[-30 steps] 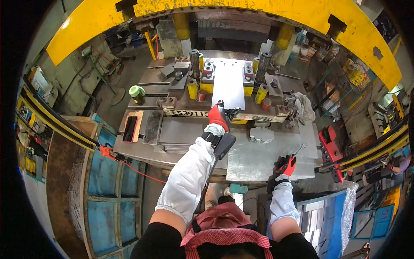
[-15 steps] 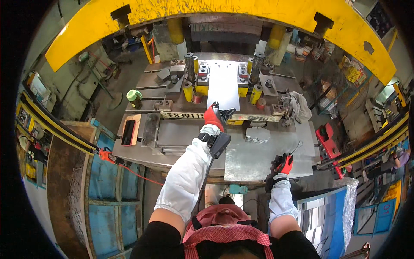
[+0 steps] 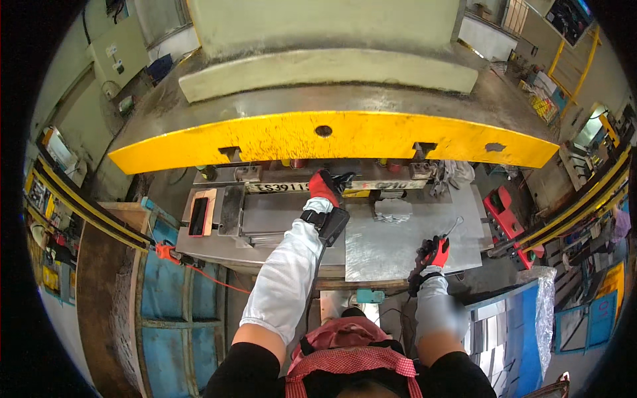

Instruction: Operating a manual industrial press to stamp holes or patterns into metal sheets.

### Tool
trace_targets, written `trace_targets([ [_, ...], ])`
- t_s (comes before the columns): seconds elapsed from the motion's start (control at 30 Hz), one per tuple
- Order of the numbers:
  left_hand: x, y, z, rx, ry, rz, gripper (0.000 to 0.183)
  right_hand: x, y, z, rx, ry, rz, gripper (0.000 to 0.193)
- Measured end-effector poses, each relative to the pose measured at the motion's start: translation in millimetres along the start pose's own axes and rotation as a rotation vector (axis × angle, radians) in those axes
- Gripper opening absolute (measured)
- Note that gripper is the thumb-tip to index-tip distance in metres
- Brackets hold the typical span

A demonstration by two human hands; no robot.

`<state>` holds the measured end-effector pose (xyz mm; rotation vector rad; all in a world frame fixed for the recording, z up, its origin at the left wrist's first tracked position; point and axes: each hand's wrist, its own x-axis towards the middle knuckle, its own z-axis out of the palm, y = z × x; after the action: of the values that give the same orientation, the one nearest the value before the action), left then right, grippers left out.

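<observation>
"Steel desk [image 3: 192,245] before one yellow-fronted press [image 3: 371,136]: what's there?"

"One phone [image 3: 199,217], one large sheet [image 3: 398,249]. Nearby, one blue-sided bin [image 3: 524,325] with pale flat pieces [image 3: 490,338]."

"Both hands?"

"Right hand [image 3: 434,252] curls round one thin tool [image 3: 454,227] over the sheet; left hand [image 3: 326,188] bends at the front bar [image 3: 282,188], its hold I can't tell."
</observation>
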<state>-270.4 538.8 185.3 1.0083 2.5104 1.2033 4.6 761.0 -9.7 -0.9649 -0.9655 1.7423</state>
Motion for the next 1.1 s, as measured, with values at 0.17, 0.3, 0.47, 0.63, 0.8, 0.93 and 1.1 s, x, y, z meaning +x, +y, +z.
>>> trace_targets([
  [0.17, 4.4, -39.9, 2.8, -1.521, 0.233, -0.258, 0.032, -20.2, 0.3, 31.2, 0.006, -0.05, 0.023, 0.018],
  [0.3, 12.1, -37.7, 20.1, -1.795, 0.323, -0.394, 0.034, -22.1, -10.2, 21.9, 0.01, -0.035, 0.046, 0.016],
  [0.47, 25.0, -48.9, 27.6, -1.783, 0.314, -0.262, 0.039, 1.8, 13.4, 7.9, 0.048, -0.035, -0.027, 0.017],
  [0.63, 29.0, -86.5, 17.0, -1.792, 0.299, -0.239, 0.043, -4.7, 21.3, 19.9, 0.128, -0.063, 0.004, 0.028],
  [0.8, 19.4, -29.1, 15.7, -1.801, 0.298, -0.474, 0.043, -6.0, 5.9, 9.0, 0.066, -0.048, 0.061, 0.028],
  [0.93, 19.7, -56.1, 19.8, -1.78, 0.346, -0.389, 0.038, -7.2, 9.9, 14.5, 0.079, -0.063, 0.083, 0.027],
  [1.1, 23.0, -71.6, 27.4, -1.731, 0.286, -0.313, 0.033, -22.6, -22.0, 36.6, -0.111, -0.249, -0.053, 0.034],
])
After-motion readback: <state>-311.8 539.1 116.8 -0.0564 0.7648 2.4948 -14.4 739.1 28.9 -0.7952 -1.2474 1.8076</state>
